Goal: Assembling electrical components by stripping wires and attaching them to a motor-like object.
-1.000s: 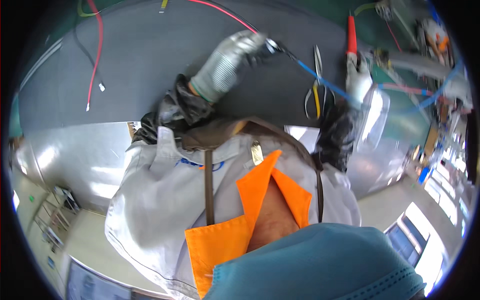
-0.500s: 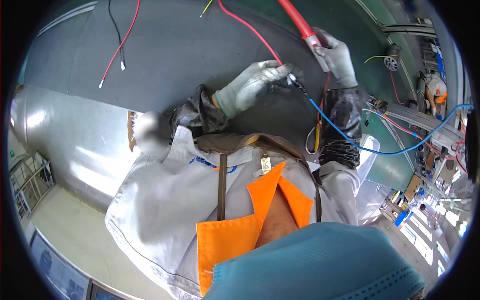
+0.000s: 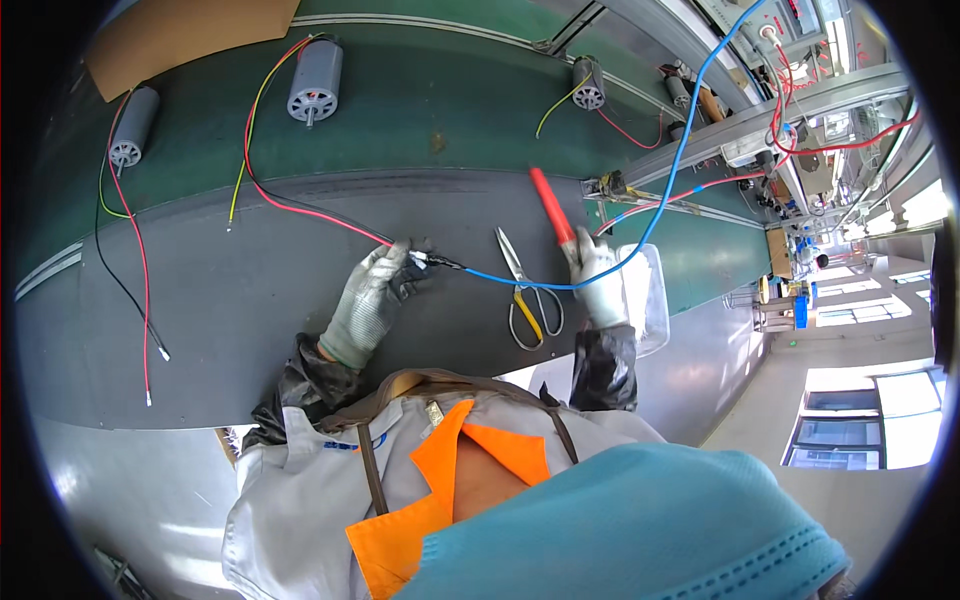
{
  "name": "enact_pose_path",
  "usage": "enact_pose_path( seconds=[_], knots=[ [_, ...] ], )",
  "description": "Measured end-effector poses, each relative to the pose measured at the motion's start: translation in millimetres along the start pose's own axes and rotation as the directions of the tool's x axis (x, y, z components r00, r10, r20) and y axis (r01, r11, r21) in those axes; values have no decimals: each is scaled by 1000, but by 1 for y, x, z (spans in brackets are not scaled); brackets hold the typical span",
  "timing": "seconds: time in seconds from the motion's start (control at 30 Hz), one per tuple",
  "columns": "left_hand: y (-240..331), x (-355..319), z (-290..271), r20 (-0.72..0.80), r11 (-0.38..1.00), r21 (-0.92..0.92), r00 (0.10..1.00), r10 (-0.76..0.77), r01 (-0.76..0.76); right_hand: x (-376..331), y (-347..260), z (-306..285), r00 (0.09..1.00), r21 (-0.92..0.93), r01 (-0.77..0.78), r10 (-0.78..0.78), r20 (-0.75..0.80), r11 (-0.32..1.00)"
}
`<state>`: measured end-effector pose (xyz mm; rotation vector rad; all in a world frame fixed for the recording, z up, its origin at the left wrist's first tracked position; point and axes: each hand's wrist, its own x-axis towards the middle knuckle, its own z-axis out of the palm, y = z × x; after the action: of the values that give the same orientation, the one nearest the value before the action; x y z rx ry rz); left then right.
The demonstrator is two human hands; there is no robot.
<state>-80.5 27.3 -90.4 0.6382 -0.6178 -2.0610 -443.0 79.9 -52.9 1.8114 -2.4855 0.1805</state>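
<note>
My left hand [image 3: 370, 305], in a grey-white glove with dark fingertips, is closed around the end of a red wire [image 3: 325, 216]. The wire runs back to a grey motor [image 3: 316, 80]. At my fingertips, a black clip [image 3: 440, 261] on a blue cable [image 3: 540, 287] meets the wire's pale terminal. On the right, my gloved right hand [image 3: 597, 280] is wrapped around the lower end of a red probe-like handle [image 3: 550, 203], tilted up and left. Between my hands lie snips [image 3: 522, 290] with one yellow and one grey handle, blades apart.
Another motor [image 3: 134, 128] with loose red and black wires lies at the left, near a cardboard sheet [image 3: 190, 35]. A third motor [image 3: 589, 85] sits far right. A clear plastic box [image 3: 652, 300] is beside my right hand. The blue cable arcs across the right side.
My view has swung, showing more of the bench and the motors. My hands are farther apart; the right one, with the red handle, is now by the plastic box. My left hand still holds the wire.
</note>
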Motion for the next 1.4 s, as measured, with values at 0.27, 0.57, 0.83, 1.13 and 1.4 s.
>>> enact_pose_path(
  seconds=[0.27,0.57,0.83,1.13,1.4],
  knots=[
    [10,9,15,-68,808,580,982,173,-102,-44,-118,-58,743,770,340,-656,133,540],
    [109,-110,-115,3,-97,792,156,988,602,-5,-57,-36,770,389,-207,-95,630,898],
    [37,41,-26,462,-415,879,638,617,-235,213,-103,33,904,312,426,-385,-185,849],
    [10,95,-5,443,-312,887,821,360,-342,427,43,109,998,-344,-7,-15,-60,939],
    [9,102,-8,460,-267,884,817,349,-383,481,129,117,907,1,-420,420,-14,907]
  ],
)
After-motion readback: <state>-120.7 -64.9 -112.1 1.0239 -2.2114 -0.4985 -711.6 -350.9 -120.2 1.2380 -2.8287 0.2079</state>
